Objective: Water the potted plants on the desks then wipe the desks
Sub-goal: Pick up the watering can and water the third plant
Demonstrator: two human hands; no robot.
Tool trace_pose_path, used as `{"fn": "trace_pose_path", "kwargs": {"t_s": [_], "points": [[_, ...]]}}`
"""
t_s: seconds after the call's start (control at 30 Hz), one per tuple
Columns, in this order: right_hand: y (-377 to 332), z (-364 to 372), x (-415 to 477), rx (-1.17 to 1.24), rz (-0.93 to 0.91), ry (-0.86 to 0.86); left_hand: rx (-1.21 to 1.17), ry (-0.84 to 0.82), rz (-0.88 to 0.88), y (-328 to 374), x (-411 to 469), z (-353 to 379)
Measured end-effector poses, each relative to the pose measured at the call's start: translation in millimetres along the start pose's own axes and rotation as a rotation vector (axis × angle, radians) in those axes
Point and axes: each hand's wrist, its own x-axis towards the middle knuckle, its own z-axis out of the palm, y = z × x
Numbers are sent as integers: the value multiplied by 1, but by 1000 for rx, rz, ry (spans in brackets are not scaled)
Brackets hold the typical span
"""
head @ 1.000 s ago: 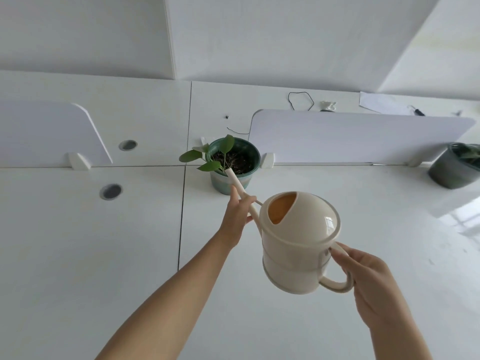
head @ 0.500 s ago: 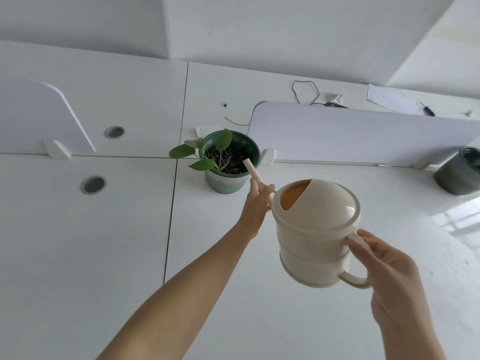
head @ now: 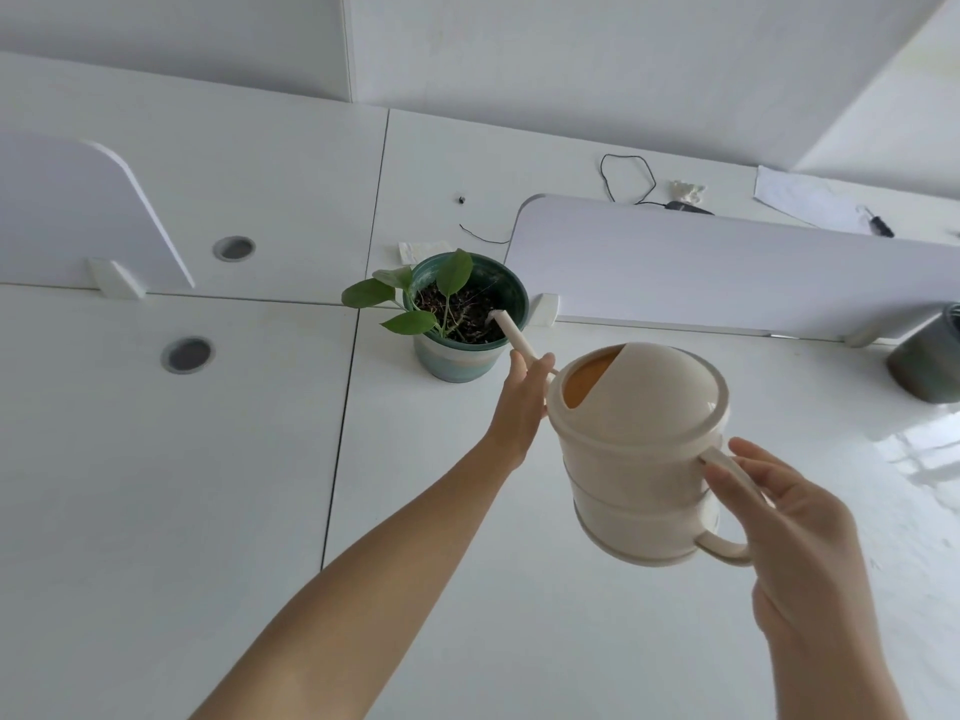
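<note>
A cream watering can (head: 644, 439) hangs above the white desk (head: 156, 511). My right hand (head: 789, 517) grips its handle on the right. My left hand (head: 522, 402) is closed around the base of the long spout, whose tip reaches over the soil of a green potted plant (head: 462, 317) with a few leaves. The can is tilted a little toward that pot. No water stream can be made out. A second, dark pot (head: 927, 363) stands at the right edge, cut off by the frame.
White divider panels (head: 727, 272) stand along the desk's back edge, left and right of the plant. Two round cable holes (head: 187, 354) lie at the left. Behind the divider are a black cable (head: 626, 174), a sheet of paper (head: 805, 200) and small items.
The can and both hands have shifted right and slightly away from me; the spout tip stays over the pot's soil. The view has turned, so the plant sits more to the left.
</note>
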Motion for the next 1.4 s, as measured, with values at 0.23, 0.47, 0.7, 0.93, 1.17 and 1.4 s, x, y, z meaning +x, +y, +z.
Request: {"fn": "trace_pose_path", "kwargs": {"t_s": [0.23, 0.47, 0.7, 0.93, 1.17, 1.4], "points": [[-3, 4, -7, 8, 8, -35, -56, 73, 20, -6, -6, -15], [-4, 17, 3, 37, -4, -46, -72, 131, 50, 16, 0, -19], [-2, 15, 13, 34, -18, 8, -69, 80, 35, 18, 11, -11], [3, -6, 8, 8, -21, 24, -63, 22, -20, 3, 6, 5], [18, -29, -12, 44, -2, -54, -63, 35, -77, -15, -24, 4], [58, -49, -35, 82, 64, -169, 63, 53, -152, -39, -75, -16]]}}
